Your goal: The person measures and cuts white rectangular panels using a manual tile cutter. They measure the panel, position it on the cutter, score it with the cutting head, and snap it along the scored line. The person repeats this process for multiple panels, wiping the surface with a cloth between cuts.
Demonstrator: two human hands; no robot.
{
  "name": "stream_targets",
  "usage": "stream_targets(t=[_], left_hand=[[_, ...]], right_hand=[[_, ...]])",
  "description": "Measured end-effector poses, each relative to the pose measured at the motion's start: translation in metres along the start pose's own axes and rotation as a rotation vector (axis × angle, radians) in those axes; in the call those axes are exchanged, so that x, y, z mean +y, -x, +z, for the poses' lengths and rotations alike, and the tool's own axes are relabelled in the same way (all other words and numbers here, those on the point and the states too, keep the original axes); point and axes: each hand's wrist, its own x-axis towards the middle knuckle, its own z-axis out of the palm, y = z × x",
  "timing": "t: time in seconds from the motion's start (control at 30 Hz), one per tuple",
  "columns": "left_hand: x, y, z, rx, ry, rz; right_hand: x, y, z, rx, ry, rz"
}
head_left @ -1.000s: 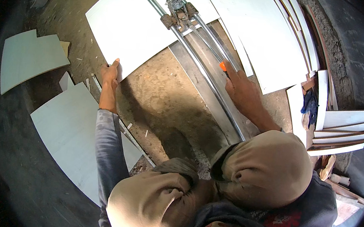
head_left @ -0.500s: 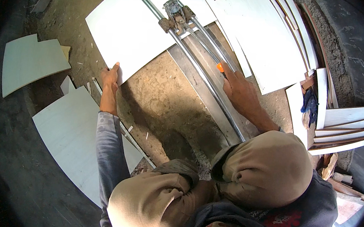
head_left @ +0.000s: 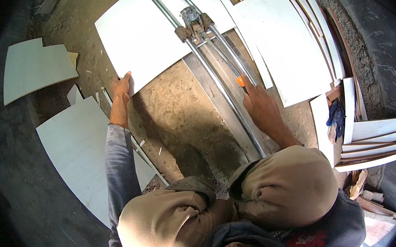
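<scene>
Lying at the far left on the dusty floor (head_left: 176, 107), one pale tile piece with a notched top edge (head_left: 33, 69) sits apart from the rest, and just right of it a small white offcut (head_left: 74, 95) leans near a large white tile (head_left: 80, 148) that stretches toward the lower edge. Next comes the left hand (head_left: 121, 88), its grey sleeve running up from below; its fingers (head_left: 127, 76) are curled over the near corner of one big white tile (head_left: 142, 36) that lies under the cutter, gripping its edge. Across that tile run the two long steel rails (head_left: 211, 75) of a manual tile cutter, with one scoring carriage (head_left: 195, 24) sitting on them near the tile's right edge, above the cutter's metal base plate (head_left: 219, 92). Right of the rails the right hand (head_left: 260, 108) is closed around the cutter's lever, of which only one orange grip tip (head_left: 241, 81) shows past the fingers. Farther right several white tiles (head_left: 284, 51) fan out overlapping, too many and too overlapped to count surely, and at the far right a stack (head_left: 370, 148) of about five more tiles lies edge-on beside a dark blue cloth (head_left: 336, 114). Two tan-trousered knees fill the lower middle.
</scene>
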Motion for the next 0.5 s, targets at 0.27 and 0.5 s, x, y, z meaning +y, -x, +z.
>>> stream_targets(t=[0.27,0.5], left_hand=[[0.004,0.008,0.002,0.023,-0.006,-0.026],[0.006,0.014,0.003,0.067,-0.008,-0.044]], right_hand=[[-0.009,0.003,-0.013,-0.140,-0.119,0.163],[-0.009,0.004,-0.006,-0.140,-0.086,0.153]])
